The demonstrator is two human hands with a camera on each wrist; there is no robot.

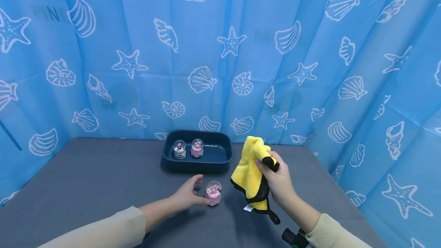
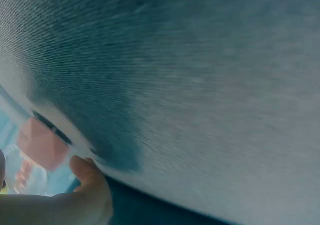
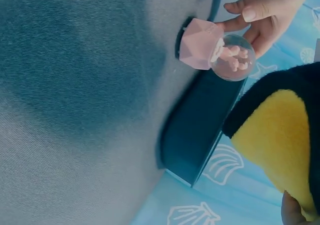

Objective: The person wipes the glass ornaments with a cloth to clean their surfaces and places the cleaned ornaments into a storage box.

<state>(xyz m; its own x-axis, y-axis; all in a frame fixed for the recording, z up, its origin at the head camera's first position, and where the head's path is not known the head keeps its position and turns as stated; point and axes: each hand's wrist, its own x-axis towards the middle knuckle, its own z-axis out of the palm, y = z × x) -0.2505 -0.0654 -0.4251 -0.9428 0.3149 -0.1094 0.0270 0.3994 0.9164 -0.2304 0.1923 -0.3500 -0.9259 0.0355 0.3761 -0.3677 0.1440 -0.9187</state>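
A snow globe [image 1: 213,193] with a pink faceted base and a clear dome stands upright on the grey cloth. My left hand [image 1: 187,194] is beside it on the left, thumb and fingers spread apart, the thumb tip right at the base. From the right wrist view, the left hand's fingers [image 3: 265,15] show next to the globe, not wrapped round it. A yellow towel [image 1: 251,171] with black edging and a hanging loop is pinched in my right hand [image 1: 280,179]. It hangs in folds above the table, right of the globe.
Behind the hands sits a dark blue tray [image 1: 215,165]. Inside it stand a snow globe with a silvery base [image 1: 180,150] and a second pink one [image 1: 197,149]. A blue curtain [image 1: 213,56] with shells and starfish closes off the back and right side of the table [image 1: 113,175].
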